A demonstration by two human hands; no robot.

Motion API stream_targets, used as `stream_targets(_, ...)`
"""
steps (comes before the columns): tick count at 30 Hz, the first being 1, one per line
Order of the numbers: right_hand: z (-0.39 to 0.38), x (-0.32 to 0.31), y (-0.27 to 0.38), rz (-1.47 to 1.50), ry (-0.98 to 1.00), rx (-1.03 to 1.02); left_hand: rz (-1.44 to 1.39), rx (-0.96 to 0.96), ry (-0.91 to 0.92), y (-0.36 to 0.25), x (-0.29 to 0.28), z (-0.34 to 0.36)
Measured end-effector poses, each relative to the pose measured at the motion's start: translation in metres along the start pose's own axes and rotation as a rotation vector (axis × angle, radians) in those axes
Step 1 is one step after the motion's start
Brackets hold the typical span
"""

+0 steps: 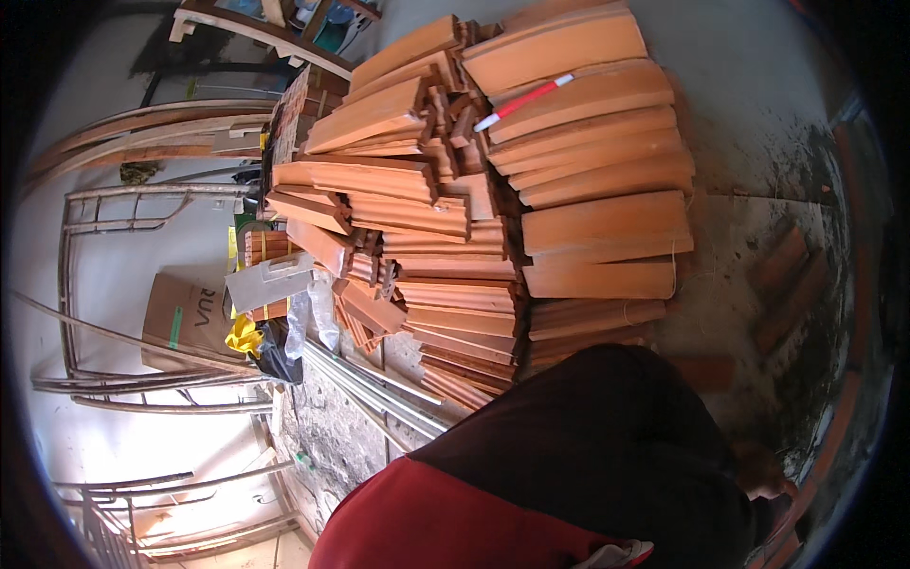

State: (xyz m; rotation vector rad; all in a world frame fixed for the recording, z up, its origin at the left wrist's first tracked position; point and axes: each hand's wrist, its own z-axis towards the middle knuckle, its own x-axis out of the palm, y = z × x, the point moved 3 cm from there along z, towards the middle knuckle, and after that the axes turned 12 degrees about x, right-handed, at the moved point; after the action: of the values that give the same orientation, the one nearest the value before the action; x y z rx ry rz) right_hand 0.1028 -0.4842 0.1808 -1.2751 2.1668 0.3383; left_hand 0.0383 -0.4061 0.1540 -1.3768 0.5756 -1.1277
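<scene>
head view: right hand low beside stacked planks, grip unclear.

Woodworking shop: stacked planks, curved frames

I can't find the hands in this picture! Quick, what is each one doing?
Left hand: not in view.
Right hand: low at the right edge past the dark sleeve; open or closed cannot be told, nor whether it holds anything.

1 big stack of reddish wooden boards, 1 red-and-white marker, 1 cardboard box, 1 yellow rag
</scene>
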Motion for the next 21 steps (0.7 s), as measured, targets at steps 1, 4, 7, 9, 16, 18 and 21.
stream_targets(1, -0.001, 0.001, 0.003, 0.009, -0.002, -0.001, 0.017, 0.011, 0.006, 0.000, 0.001, -0.001)
stream_targets(4, -0.011, 0.010, -0.013, 0.023, 0.017, 0.039, 0.013, 0.026, 0.012, -0.002, 0.003, 0.002)
stream_targets(7, -0.068, 0.010, -0.047, -0.032, 0.030, 0.174, -0.198, 0.080, -0.009, -0.009, 0.015, 0.005)
stream_targets(9, -0.099, -0.008, -0.056, -0.114, 0.078, 0.184, -0.350, -0.007, -0.116, -0.002, -0.007, 0.000)
stream_targets(16, -0.085, -0.034, -0.091, 0.177, -0.090, 0.308, -0.294, -0.092, -0.243, 0.004, -0.010, -0.002)
stream_targets(18, -0.076, 0.000, -0.093, 0.231, 0.032, 0.294, -0.262, -0.086, -0.229, 0.011, 0.005, 0.001)
stream_targets(21, -0.082, 0.041, -0.065, 0.094, 0.116, 0.216, -0.155, 0.011, -0.146, -0.002, 0.000, 0.001)
